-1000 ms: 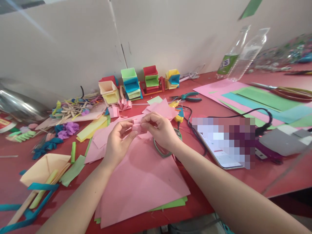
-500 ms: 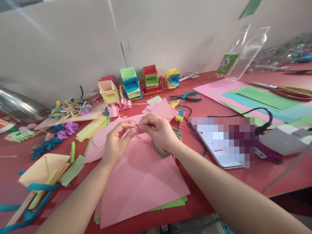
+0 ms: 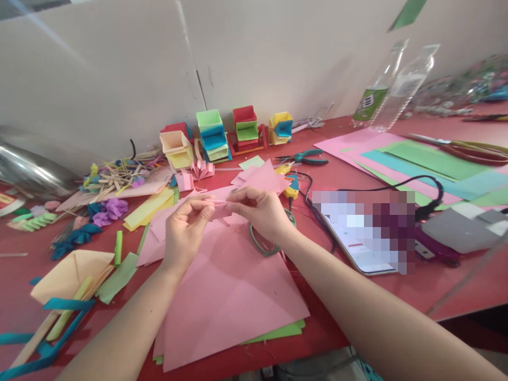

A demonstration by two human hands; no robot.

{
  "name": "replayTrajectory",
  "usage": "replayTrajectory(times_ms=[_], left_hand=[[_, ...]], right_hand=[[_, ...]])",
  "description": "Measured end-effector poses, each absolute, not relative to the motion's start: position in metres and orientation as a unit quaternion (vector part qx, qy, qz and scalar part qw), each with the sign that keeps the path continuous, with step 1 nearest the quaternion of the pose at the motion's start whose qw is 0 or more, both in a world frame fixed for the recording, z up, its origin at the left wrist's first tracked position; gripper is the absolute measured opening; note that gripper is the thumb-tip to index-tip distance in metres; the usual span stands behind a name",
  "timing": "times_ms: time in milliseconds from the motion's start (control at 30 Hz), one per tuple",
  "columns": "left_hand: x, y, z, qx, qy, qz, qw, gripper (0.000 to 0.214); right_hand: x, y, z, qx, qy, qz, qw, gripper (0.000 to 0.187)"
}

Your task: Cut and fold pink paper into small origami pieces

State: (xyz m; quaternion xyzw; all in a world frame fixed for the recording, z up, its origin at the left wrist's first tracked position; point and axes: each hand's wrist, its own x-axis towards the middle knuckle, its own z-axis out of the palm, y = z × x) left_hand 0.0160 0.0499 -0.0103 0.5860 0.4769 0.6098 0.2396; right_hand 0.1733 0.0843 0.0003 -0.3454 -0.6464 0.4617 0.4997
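Observation:
Between both hands is a small piece of pink paper (image 3: 219,209), held just above the far part of a pink sheet (image 3: 234,280). My left hand (image 3: 186,227) pinches its left end between thumb and fingers. The right end sits in the closed fingertips of my right hand (image 3: 262,214). Fingers cover much of the piece, so its folds are hard to make out. Green scissors handles (image 3: 264,248) lie partly under my right wrist. Beyond the hands are loose pink papers (image 3: 264,177) and a folded pink paper piece (image 3: 202,170).
Colourful paper boxes (image 3: 212,135) stand along the wall. Pliers (image 3: 305,157), a glue gun (image 3: 292,188) and a phone (image 3: 357,238) lie to the right, with two plastic bottles (image 3: 405,90) behind. Paper flowers (image 3: 111,211) and a cream paper shape (image 3: 69,275) are at left.
My left hand has shifted slightly left, away from the right hand, so more of the pink paper shows between them. The right hand has barely moved.

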Motion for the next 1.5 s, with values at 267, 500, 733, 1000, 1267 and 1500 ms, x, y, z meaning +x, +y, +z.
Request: replayTrajectory(times_ms=[267, 500, 733, 1000, 1267, 1500], left_hand=[[0.0141, 0.0533, -0.0123, 0.581, 0.467, 0.617, 0.252, 0.01], [0.0128, 0.0539, -0.0117, 0.568, 0.448, 0.629, 0.284, 0.008], [0.0111, 0.0552, -0.0118, 0.553, 0.449, 0.64, 0.289, 0.014], [0.0117, 0.055, -0.0114, 0.55, 0.469, 0.635, 0.273, 0.018], [0.0141, 0.0533, -0.0116, 0.561, 0.458, 0.625, 0.29, 0.015], [0.0117, 0.0549, -0.0108, 0.569, 0.46, 0.613, 0.298, 0.026]], right_hand=[[0.1756, 0.0854, 0.0009, -0.332, -0.648, 0.47, 0.499, 0.006], [0.1757, 0.0866, -0.0011, -0.323, -0.645, 0.475, 0.504, 0.01], [0.175, 0.0841, 0.0019, -0.359, -0.632, 0.486, 0.486, 0.011], [0.1746, 0.0841, 0.001, -0.361, -0.634, 0.475, 0.491, 0.014], [0.1748, 0.0834, 0.0026, -0.367, -0.658, 0.458, 0.472, 0.006], [0.1747, 0.0812, 0.0076, -0.389, -0.67, 0.432, 0.462, 0.008]])
